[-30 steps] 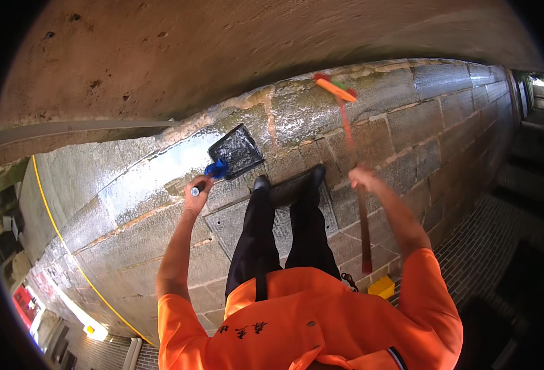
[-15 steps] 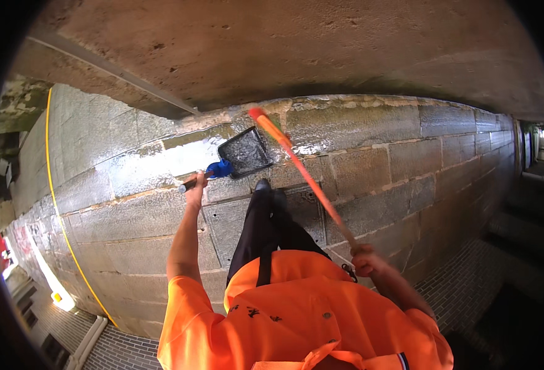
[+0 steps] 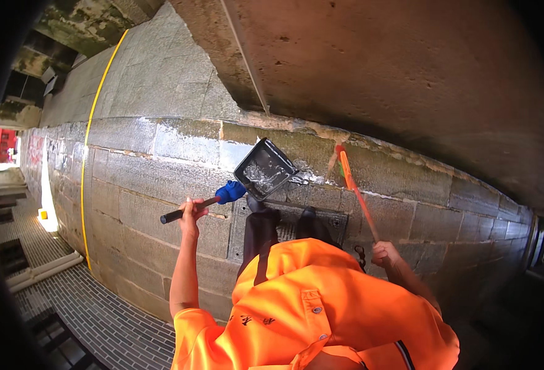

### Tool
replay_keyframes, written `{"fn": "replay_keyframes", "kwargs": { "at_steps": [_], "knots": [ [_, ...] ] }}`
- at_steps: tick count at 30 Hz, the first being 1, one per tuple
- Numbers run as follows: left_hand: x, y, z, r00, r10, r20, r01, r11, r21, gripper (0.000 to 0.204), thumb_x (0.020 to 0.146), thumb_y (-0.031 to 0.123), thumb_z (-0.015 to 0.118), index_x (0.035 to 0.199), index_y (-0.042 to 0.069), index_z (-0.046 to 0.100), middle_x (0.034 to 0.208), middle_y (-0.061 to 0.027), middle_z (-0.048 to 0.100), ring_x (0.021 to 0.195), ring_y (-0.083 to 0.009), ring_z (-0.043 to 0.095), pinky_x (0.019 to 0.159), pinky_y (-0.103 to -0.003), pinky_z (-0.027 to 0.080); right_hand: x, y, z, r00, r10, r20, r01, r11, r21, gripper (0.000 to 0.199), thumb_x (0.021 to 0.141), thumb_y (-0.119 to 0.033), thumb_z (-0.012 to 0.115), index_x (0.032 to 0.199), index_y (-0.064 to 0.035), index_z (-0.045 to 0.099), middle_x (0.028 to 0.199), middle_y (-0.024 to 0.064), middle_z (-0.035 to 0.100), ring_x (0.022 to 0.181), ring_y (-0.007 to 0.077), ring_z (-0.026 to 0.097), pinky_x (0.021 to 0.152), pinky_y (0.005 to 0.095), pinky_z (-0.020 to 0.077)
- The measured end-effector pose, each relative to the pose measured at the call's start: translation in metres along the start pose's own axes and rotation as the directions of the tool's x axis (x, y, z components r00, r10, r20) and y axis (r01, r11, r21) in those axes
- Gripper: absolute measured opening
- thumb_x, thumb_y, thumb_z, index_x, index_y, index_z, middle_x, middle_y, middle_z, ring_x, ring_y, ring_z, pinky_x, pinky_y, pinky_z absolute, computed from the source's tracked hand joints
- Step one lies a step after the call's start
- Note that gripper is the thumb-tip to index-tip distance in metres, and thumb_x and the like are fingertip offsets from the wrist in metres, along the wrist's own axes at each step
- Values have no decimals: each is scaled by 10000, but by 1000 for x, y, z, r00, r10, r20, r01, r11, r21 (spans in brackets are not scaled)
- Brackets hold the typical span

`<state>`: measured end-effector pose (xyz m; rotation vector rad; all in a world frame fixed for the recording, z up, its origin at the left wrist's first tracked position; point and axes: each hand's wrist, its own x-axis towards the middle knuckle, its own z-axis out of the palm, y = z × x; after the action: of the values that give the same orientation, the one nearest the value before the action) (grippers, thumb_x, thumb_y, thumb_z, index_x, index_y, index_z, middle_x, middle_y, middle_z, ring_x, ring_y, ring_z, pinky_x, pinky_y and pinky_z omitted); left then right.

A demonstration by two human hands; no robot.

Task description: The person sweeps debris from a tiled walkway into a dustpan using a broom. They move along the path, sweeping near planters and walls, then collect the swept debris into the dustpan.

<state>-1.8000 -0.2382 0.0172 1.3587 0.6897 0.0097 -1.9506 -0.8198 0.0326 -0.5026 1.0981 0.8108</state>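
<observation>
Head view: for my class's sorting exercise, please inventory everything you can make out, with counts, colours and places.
Dustpan: 1, black, blue fitting, ahead of the feet
Long-handled tool: 1, orange-red, right of the dustpan
Stone slabs: many, grey-brown, underfoot
Cover: 1, grey, beneath the feet
Wall: 1, brown, upper right
Line: 1, yellow, left side
Brickwork: many bricks, grey, lower left
Rim details: too small to tell
Shirt: 1, orange, bottom centre
Shoes: 2, dark, centre
Left hand: 1, bare, on the dustpan's handle
Right hand: 1, bare, on the long-handled tool
</observation>
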Motion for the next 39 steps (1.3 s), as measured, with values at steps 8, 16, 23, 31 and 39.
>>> {"fn": "replay_keyframes", "kwargs": {
  "at_steps": [8, 16, 23, 31, 39],
  "knots": [
    [33, 15, -126, 968, -17, -248, 4, 999, -51, 301, 872, 248, 500, 651, 59, 421, 837, -148, 609, 577, -205, 594, 527, -291, 531, 151, 1, 239, 881, 391, 266, -298, 895, -331, 307, 780, -190, 438, 500, -202, 313, 429, -91, 289, 376, 78, 297, 365, 235, 238],
    [110, 68, -241, 925, -5, -380, 19, 999, 34, 286, 866, 249, 515, 687, 27, 499, 822, -112, 594, 584, -169, 559, 534, -266, 525, 227, -15, 466, 786, 420, 454, -358, 908, -219, 335, 809, -181, 408, 486, -212, 323, 409, -99, 300, 399, 105, 326, 341, 253, 265],
    [207, 123, -306, 876, 32, -481, -27, 999, 19, 277, 859, 256, 526, 736, 11, 564, 745, -59, 540, 565, -144, 553, 524, -237, 507, 223, -52, 566, 959, 253, 127, -192, 911, -365, 148, 779, -95, 445, 639, -133, 416, 466, -86, 326, 345, 62, 294, 347, 245, 258],
    [359, 219, -316, 808, 21, -589, -85, 993, -82, 305, 865, 272, 511, 674, 41, 461, 801, -123, 598, 547, -180, 577, 450, -256, 523, 298, -103, 704, 932, 228, 280, -152, 951, -270, 34, 783, -44, 448, 770, -75, 454, 512, -74, 340, 355, 46, 305, 357, 258, 274],
    [509, 325, -301, 763, -3, -646, -89, 990, -110, 295, 845, 281, 531, 701, 26, 496, 723, -106, 580, 514, -178, 573, 419, -248, 514, 360, -178, 891, 951, 127, 283, -41, 956, -291, 54, 786, -60, 440, 735, -75, 443, 506, -70, 349, 354, 56, 316, 350, 266, 259]
  ]
}}
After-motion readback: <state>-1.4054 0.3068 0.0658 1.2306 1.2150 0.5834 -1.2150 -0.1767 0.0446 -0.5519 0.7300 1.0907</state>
